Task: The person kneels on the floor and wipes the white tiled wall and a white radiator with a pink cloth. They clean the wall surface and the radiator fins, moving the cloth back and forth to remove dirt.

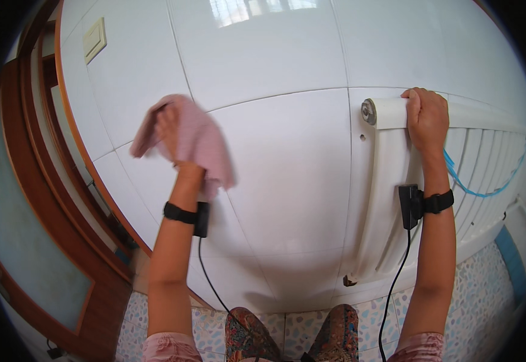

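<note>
A pink cloth (201, 135) is spread against the white tiled wall (285, 172), with my left hand (168, 131) pressing on it. Part of the cloth folds up beside the fingers and its lower end hangs past the wrist. My right hand (427, 117) is wrapped over the top rail of a white radiator (389, 113), near its left end. The fingertips behind the rail are hidden. Each forearm carries a black strapped device (408, 207) with a cable running down.
A light switch (94, 40) sits on the wall at upper left. The wooden door (59, 253) with a frosted panel stands at the left. Blue cord (480, 194) loops from the radiator. Below, the floor has patterned tiles (299, 332).
</note>
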`<state>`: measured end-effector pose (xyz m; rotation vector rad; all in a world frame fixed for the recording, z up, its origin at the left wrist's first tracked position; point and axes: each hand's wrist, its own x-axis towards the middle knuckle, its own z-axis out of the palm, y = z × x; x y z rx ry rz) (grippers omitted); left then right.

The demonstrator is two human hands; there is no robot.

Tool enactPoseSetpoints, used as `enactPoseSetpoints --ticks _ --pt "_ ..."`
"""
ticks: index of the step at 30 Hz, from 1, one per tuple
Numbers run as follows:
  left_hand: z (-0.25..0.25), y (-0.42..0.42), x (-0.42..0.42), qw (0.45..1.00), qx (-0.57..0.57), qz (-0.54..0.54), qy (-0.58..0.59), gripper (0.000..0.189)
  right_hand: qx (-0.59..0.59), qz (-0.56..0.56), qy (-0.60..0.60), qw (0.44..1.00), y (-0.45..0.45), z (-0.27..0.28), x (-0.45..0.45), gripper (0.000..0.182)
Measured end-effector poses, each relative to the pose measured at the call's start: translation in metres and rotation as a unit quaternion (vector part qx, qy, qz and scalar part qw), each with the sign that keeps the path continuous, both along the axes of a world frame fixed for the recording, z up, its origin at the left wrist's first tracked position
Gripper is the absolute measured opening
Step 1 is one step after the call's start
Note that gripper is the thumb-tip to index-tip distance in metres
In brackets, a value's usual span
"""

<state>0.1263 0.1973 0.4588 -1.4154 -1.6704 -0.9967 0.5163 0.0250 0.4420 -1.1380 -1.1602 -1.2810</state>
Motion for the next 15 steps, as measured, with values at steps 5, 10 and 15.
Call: enactPoseSetpoints --ticks 5,10,15 --pt "-0.028 -0.065 0.121 0.912 0.086 -0.388 0.097 0.066 -0.006 -0.002 -0.007 1.0 -0.003 0.0 0.003 0.021" --pt "-0.056 -0.073 0.189 0.809 -0.044 -0.574 0.123 0.066 -0.015 0.018 -0.015 1.0 -0.003 0.002 -0.001 0.021" --pt "-0.071 -0.08 0.213 0.787 -0.044 -0.592 0.17 0.063 -0.01 0.006 -0.025 1.0 -0.002 0.0 0.001 0.021"
